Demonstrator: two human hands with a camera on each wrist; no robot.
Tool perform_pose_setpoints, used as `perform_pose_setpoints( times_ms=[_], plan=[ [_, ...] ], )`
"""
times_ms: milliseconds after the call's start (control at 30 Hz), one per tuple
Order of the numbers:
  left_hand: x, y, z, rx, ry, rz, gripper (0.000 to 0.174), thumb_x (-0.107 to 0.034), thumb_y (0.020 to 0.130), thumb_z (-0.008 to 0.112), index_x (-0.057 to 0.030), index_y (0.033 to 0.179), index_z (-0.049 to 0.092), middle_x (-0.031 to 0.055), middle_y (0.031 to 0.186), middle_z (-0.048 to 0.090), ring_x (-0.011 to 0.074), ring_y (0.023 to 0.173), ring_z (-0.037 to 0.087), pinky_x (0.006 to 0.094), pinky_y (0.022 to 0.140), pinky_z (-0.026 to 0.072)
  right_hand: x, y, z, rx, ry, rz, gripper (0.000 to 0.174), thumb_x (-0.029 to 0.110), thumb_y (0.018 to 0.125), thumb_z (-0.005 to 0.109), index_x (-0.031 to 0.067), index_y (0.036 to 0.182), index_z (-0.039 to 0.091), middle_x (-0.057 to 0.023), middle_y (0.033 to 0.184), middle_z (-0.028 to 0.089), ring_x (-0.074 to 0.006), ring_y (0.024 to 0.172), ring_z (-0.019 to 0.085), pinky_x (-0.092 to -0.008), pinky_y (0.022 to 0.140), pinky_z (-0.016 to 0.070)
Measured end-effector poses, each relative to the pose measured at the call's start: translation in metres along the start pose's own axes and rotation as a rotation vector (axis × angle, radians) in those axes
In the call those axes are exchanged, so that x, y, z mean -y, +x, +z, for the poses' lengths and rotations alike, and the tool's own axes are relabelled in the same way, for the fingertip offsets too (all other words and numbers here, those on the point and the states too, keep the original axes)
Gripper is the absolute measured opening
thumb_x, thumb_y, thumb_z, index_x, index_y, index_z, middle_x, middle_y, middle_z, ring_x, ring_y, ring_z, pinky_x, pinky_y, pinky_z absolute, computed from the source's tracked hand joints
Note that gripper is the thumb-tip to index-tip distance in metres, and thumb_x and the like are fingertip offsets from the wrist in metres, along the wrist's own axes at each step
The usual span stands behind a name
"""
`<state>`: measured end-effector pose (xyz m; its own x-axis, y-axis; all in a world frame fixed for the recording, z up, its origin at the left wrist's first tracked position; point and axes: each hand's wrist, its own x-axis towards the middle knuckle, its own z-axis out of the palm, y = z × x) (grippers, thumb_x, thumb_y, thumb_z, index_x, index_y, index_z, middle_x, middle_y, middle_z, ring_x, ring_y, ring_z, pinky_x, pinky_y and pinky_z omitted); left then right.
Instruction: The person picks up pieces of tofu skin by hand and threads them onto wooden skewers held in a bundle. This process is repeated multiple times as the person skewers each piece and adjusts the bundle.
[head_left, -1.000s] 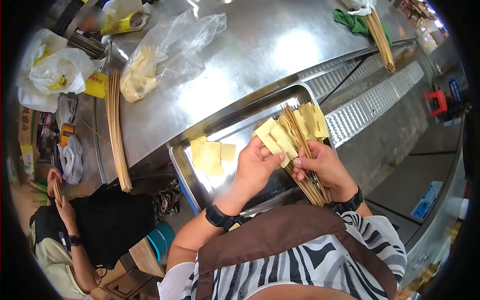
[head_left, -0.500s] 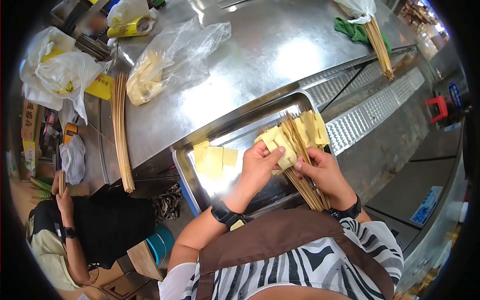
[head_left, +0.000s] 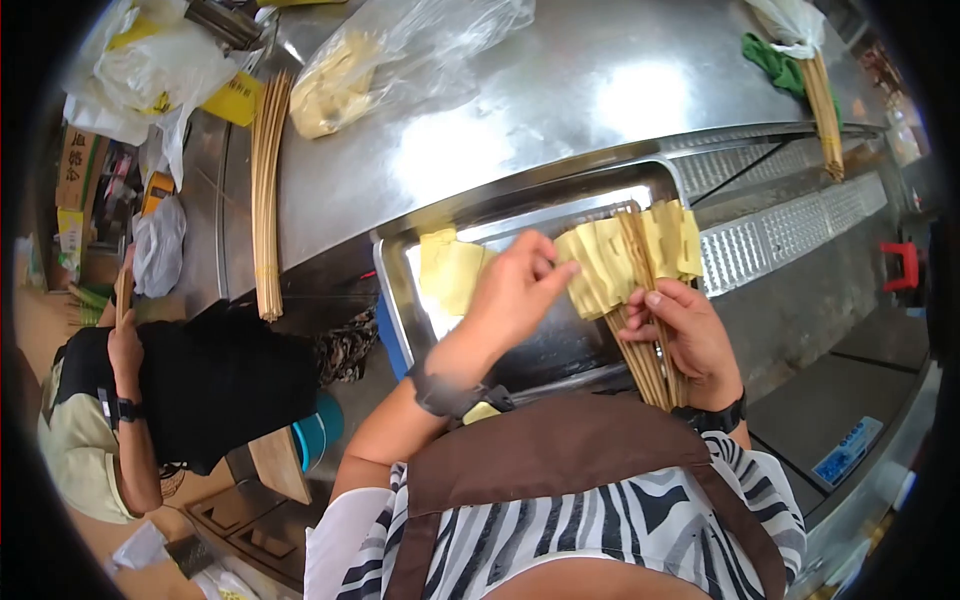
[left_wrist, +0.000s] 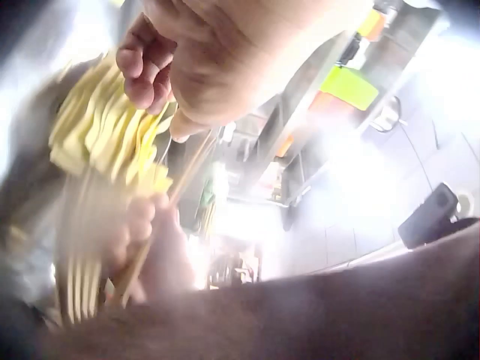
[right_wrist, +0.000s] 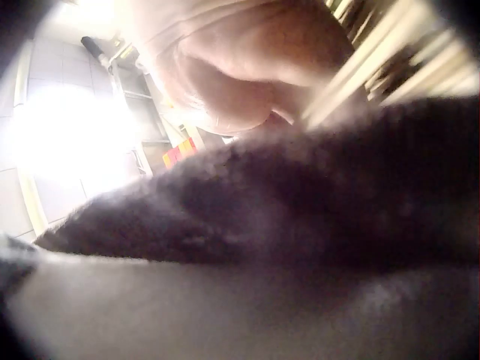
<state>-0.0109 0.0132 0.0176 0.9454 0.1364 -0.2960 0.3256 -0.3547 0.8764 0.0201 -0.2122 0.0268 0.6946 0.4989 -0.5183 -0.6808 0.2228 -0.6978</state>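
Observation:
My right hand (head_left: 695,335) grips a bundle of wooden skewers (head_left: 645,372) over the metal tray (head_left: 389,305). Folded yellow sheets (head_left: 597,268) sit threaded on their upper parts. Just left of these sheets is my left hand (head_left: 512,292), its fingers loosely bent, with nothing seen in them. Flat yellow sheets (head_left: 448,272) lie in the tray's left part, partly behind that hand. The left wrist view shows my left hand (left_wrist: 225,64) beside the wavy threaded sheets (left_wrist: 97,131). In the right wrist view, a dark band hides much of my right hand (right_wrist: 232,71) near blurred skewers (right_wrist: 382,64).
On the metal table (head_left: 540,110) lie a clear bag of yellow sheets (head_left: 338,90) and a long skewer bundle (head_left: 268,195). More skewers (head_left: 822,115) stick out of a white bag at the right. Another person (head_left: 210,390) is at the lower left, holding thin sticks.
My left hand has let go of the threaded sheets and moved left, blurred. My right hand still grips the skewers. The head view has shifted, so the table appears higher.

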Motion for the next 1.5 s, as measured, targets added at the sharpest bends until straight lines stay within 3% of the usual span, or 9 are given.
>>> perform_pose_setpoints(
  times_ms=[133, 300, 400, 467, 533, 767, 1000, 1167, 1500],
  plan=[
    [0.017, -0.019, -0.048, -0.323, 0.696, 0.089, 0.023, -0.019, 0.077, 0.071, -0.0033, 0.085, 0.056, 0.0079, 0.065, 0.060, 0.0223, 0.058, 0.061, 0.0338, 0.053, 0.0470, -0.002, 0.003, -0.007, 0.024, -0.019, 0.000, 0.013, 0.007, 0.091, 0.054, -0.0044, 0.090, 0.060, -0.0060, 0.081, 0.057, -0.0115, 0.072, 0.057, -0.0326, 0.075, 0.0577],
    [0.042, -0.026, -0.051, -0.358, 0.838, 0.089, 0.024, -0.022, 0.078, 0.071, -0.0036, 0.087, 0.057, 0.0073, 0.070, 0.060, 0.0236, 0.065, 0.062, 0.0361, 0.059, 0.0485, 0.000, 0.005, -0.004, 0.028, -0.043, 0.009, 0.009, 0.005, 0.089, 0.056, -0.0027, 0.086, 0.058, -0.0038, 0.076, 0.055, -0.0101, 0.067, 0.055, -0.0313, 0.072, 0.0569],
    [0.042, -0.024, -0.051, -0.222, 0.089, -0.032, 0.019, -0.021, 0.085, 0.064, -0.0052, 0.088, 0.055, 0.0031, 0.075, 0.056, 0.0210, 0.082, 0.061, 0.0367, 0.074, 0.0484, -0.002, 0.004, -0.004, 0.013, -0.020, -0.045, 0.006, 0.005, 0.088, 0.058, -0.0011, 0.089, 0.058, -0.0032, 0.076, 0.055, -0.0095, 0.066, 0.054, -0.0308, 0.071, 0.0563],
    [0.031, -0.025, -0.056, 0.061, -0.997, 0.141, 0.012, -0.017, 0.088, 0.062, -0.0073, 0.091, 0.055, -0.0021, 0.073, 0.054, 0.0163, 0.090, 0.055, 0.0350, 0.092, 0.0412, -0.002, 0.004, -0.005, 0.000, -0.033, -0.024, 0.006, 0.005, 0.087, 0.059, 0.0009, 0.091, 0.056, -0.0029, 0.076, 0.055, -0.0092, 0.066, 0.053, -0.0307, 0.071, 0.0560],
    [0.018, -0.025, -0.063, 0.164, -1.172, 0.194, 0.008, -0.013, 0.089, 0.058, -0.0088, 0.092, 0.052, -0.0027, 0.072, 0.050, 0.0171, 0.099, 0.050, 0.0365, 0.102, 0.0323, -0.003, 0.005, -0.005, 0.016, -0.032, -0.027, 0.006, 0.004, 0.087, 0.060, 0.0013, 0.091, 0.056, -0.0027, 0.076, 0.055, -0.0092, 0.065, 0.054, -0.0304, 0.070, 0.0559],
    [0.002, -0.011, -0.041, 0.484, -1.735, 0.152, 0.007, -0.015, 0.095, 0.047, -0.0109, 0.101, 0.048, -0.0027, 0.082, 0.045, 0.0100, 0.071, 0.043, 0.0260, 0.062, 0.0374, -0.003, 0.003, 0.003, -0.030, -0.073, -0.051, 0.019, 0.000, 0.083, 0.061, 0.0023, 0.100, 0.052, -0.0015, 0.078, 0.055, -0.0079, 0.058, 0.053, -0.0282, 0.067, 0.0557],
    [0.001, 0.003, 0.010, 0.658, -1.911, -0.153, 0.012, -0.011, 0.097, 0.041, -0.0079, 0.108, 0.046, 0.0004, 0.088, 0.044, 0.0077, 0.060, 0.040, 0.0213, 0.050, 0.0346, -0.007, 0.001, 0.010, -0.033, -0.211, -0.380, 0.063, 0.000, 0.085, 0.060, 0.0139, 0.140, 0.032, -0.0075, 0.106, 0.046, -0.0104, 0.082, 0.055, -0.0230, 0.065, 0.0527],
    [-0.003, 0.001, 0.029, 0.703, -1.850, -0.295, 0.012, -0.008, 0.097, 0.040, -0.0074, 0.108, 0.046, 0.0006, 0.090, 0.045, 0.0074, 0.061, 0.040, 0.0207, 0.050, 0.0345, -0.013, 0.007, 0.001, -0.022, -0.286, -0.472, 0.010, 0.004, 0.084, 0.064, 0.0012, 0.093, 0.061, -0.0048, 0.102, 0.049, -0.0092, 0.075, 0.057, -0.0224, 0.061, 0.0513],
    [-0.010, -0.004, 0.048, 0.519, -1.396, -0.281, 0.005, -0.012, 0.096, 0.048, -0.0097, 0.101, 0.050, 0.0010, 0.089, 0.053, 0.0040, 0.060, 0.042, 0.0170, 0.049, 0.0347, -0.017, 0.010, -0.007, 0.015, -0.311, -0.540, 0.010, -0.004, 0.083, 0.062, -0.0004, 0.092, 0.059, -0.0061, 0.105, 0.048, -0.0084, 0.079, 0.055, -0.0215, 0.064, 0.0512]
  ],
)
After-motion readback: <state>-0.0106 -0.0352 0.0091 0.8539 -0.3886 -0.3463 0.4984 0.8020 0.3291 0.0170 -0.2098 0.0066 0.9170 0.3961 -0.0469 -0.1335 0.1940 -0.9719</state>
